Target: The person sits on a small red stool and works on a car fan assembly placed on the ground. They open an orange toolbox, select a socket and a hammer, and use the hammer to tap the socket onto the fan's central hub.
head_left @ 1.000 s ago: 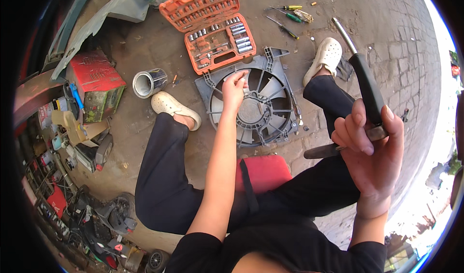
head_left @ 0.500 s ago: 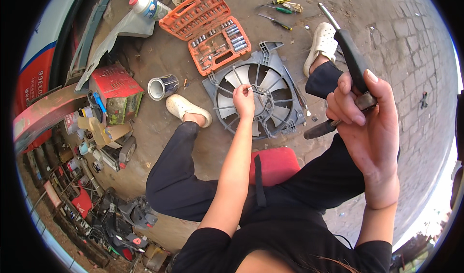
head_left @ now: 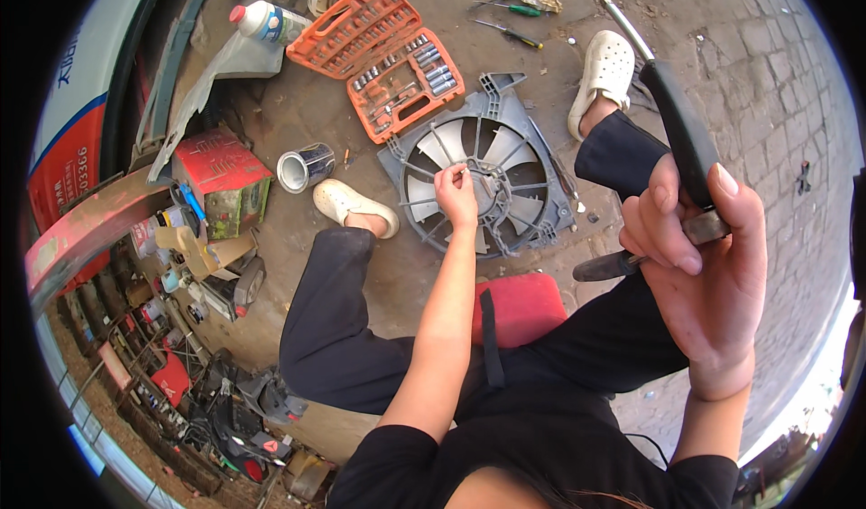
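Note:
My left hand (head_left: pixel 458 201) reaches down over a radiator cooling fan (head_left: pixel 523 204), which lies flat in its grey shroud. Its fingers are pinched together near the hub; whatever is between them is too small to make out. Raised close on the right, my right hand (head_left: pixel 699 261) has its fingers closed round a black-handled tool (head_left: pixel 683 130) with a bright metal shaft pointing up and away. A second dark handle (head_left: pixel 606 266), like a screwdriver's, sticks out leftward from the same fingers.
Beyond the fan lies an orange socket set case (head_left: pixel 381 121), its lid up. Screwdrivers (head_left: pixel 519 9) lie farther off. Left of the fan are a metal can (head_left: pixel 307 166), a red box (head_left: pixel 216 171) and a white bottle (head_left: pixel 269 22). A red cushion (head_left: pixel 519 309) is between my legs.
My right hand and its tools have shifted slightly right and lower in view. The left hand stays pinched at the fan's hub; the whole scene has shifted slightly.

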Demonstrator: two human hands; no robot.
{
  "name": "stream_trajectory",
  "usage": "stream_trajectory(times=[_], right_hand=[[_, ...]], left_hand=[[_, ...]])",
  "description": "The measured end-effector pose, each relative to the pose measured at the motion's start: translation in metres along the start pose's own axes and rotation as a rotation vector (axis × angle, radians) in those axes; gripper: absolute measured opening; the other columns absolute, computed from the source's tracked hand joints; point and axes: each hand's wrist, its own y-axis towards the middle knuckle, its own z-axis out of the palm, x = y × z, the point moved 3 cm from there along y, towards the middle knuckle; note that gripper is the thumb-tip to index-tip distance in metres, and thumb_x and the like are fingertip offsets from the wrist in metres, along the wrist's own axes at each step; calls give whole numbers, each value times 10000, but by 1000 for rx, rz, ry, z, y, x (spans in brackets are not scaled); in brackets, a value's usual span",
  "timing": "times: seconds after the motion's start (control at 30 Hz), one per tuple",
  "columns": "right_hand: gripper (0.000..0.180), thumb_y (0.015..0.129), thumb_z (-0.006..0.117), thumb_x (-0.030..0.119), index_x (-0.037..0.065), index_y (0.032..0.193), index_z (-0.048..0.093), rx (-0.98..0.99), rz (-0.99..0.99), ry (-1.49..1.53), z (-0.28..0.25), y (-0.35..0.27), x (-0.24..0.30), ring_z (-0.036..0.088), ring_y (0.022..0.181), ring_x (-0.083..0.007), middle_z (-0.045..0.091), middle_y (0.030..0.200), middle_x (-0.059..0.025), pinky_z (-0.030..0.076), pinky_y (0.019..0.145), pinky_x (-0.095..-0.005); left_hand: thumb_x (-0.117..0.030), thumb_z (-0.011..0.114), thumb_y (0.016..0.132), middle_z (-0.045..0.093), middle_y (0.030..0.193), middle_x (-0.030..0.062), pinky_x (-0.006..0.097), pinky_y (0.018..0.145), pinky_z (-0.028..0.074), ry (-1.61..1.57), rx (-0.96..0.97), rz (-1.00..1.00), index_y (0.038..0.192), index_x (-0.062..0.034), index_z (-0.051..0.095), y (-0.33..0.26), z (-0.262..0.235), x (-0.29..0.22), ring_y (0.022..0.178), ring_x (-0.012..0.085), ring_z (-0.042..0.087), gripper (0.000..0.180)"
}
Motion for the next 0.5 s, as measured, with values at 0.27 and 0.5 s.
stream_trajectory(times=[0.27,0.5], right_hand=[[396,989,397,401,55,829,508,-15,23,-21,-4,-2,3,247,538,-64,316,521,73,214,546,-249],[401,987,404,397,46,829,514,-14,23,-19,-5,-3,3,251,534,-65,318,519,72,214,545,-251]], left_hand=[[-4,697,824,584,965,54,268,737,511,1,-45,12,946,-9,679,-3,0,5,810,141,610,123],[17,697,811,589,957,59,271,732,512,16,-77,22,928,-12,686,-2,3,1,793,147,610,121]])
